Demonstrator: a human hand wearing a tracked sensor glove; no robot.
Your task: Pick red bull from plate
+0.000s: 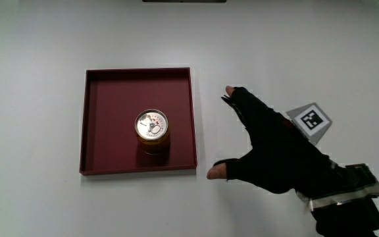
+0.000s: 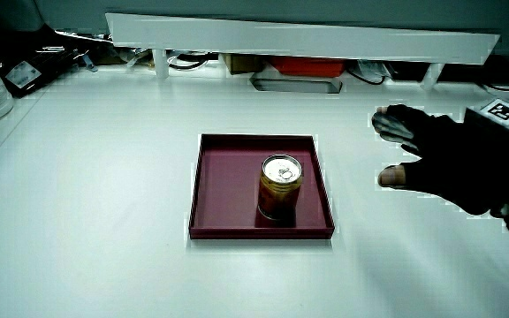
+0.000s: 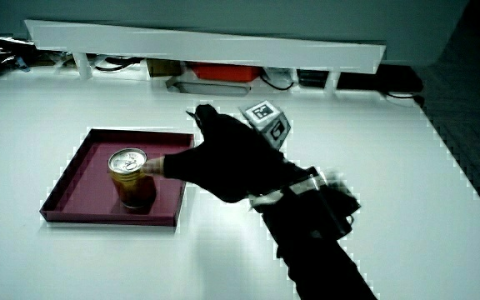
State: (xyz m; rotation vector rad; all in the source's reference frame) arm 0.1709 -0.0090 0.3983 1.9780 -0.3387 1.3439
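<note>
The hand [image 1: 278,155], fingers spread and empty, beside the tray [image 1: 97,125] holding a can [image 1: 152,131].

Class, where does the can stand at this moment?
The can stands upright in the red tray, nearer the tray's person-side wall; the open hand is beside the tray.

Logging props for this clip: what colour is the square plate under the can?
Dark red, a maroon plate; clearest in the main view.

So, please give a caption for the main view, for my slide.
Open gloved hand beside a dark red square tray holding an upright can.
</note>
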